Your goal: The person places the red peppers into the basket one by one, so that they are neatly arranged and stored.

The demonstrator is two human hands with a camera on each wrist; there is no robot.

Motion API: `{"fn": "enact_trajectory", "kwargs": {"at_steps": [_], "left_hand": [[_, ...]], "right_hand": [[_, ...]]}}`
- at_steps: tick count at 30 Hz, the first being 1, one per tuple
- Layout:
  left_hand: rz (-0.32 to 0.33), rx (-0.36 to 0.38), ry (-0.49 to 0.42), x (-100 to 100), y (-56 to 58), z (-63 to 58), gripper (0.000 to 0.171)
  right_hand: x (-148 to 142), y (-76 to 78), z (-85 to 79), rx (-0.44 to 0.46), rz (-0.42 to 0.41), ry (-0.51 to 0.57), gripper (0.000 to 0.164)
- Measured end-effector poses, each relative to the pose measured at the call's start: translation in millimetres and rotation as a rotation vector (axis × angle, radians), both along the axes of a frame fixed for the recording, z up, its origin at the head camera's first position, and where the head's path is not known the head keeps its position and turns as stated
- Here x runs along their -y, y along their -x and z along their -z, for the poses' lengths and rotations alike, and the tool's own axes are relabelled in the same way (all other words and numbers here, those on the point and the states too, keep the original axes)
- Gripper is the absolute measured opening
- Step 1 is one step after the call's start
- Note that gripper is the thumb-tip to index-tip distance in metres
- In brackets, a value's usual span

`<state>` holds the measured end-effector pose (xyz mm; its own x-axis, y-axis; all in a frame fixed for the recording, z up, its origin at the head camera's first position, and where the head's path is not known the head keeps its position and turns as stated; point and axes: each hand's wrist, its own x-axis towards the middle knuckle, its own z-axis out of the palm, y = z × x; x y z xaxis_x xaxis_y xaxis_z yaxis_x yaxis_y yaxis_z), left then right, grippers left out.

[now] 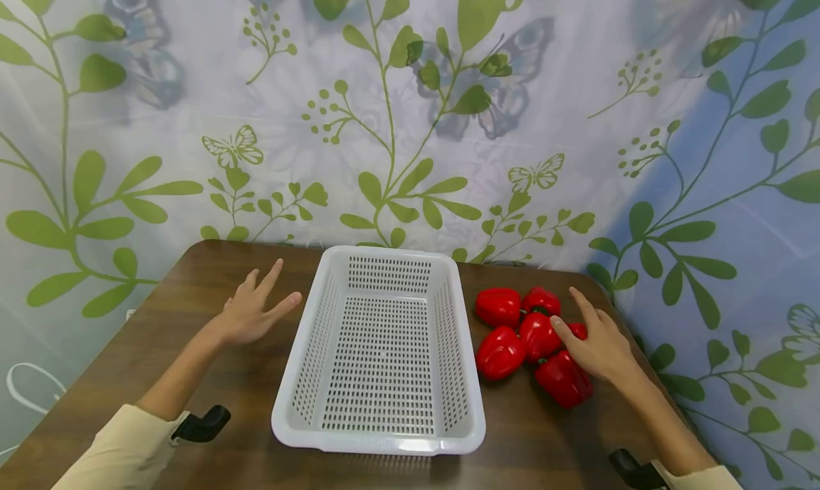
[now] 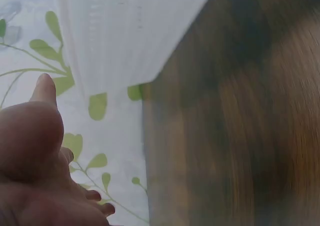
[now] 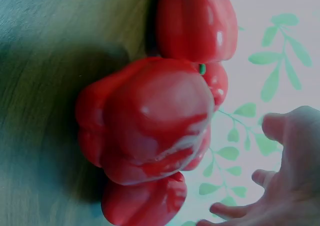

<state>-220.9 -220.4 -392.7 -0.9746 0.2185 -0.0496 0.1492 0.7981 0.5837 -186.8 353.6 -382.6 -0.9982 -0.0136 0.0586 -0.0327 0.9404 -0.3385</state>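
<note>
A white perforated plastic basket (image 1: 470, 376) stands in the middle of the brown table, with nothing inside it. My left hand (image 1: 253, 312) hovers to its left, fingers spread and apart from the rim. To the basket's right lie several red bell peppers (image 1: 500, 353), bunched close together. Over the right side of this group, my right hand (image 1: 598, 344) is held with fingers extended, hiding part of one pepper. In the right wrist view a large pepper (image 3: 160, 121) fills the middle, and the fingers stay apart from it.
The wooden table (image 1: 211, 433) reaches back to a curtain (image 1: 410, 120) printed with green leaves and butterflies. Black wrist mounts (image 1: 203, 424) sit at both sleeves. A white cable (image 1: 25, 387) loops beyond the table's left edge.
</note>
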Motion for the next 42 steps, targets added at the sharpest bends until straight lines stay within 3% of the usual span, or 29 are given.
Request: {"fn": "enact_trajectory", "kwargs": {"at_steps": [4,15,24,34,42], "left_hand": [[0.047,0.079,-0.11,-5,0.4,-0.7,0.086],[0.064,0.305,-0.381,-11,-2.6,-0.9,0.082],[0.118,0.359,-0.543,-12,-3.6,7.4,0.087],[0.141,0.434,-0.688,-12,-3.0,12.6,0.087],[0.176,0.464,-0.787,-10,-0.9,15.9,0.08]], "right_hand": [[-7,-1.0,-4.8,0.042,-0.018,0.04,0.09],[-9,-9.5,-10.9,0.033,-0.031,0.024,0.087],[-5,-14.4,-9.9,0.116,0.001,0.047,0.091],[-1,-19.8,-2.0,0.21,-0.022,0.064,0.082],[0,-20.9,2.6,0.196,-0.045,0.027,0.079]]}}
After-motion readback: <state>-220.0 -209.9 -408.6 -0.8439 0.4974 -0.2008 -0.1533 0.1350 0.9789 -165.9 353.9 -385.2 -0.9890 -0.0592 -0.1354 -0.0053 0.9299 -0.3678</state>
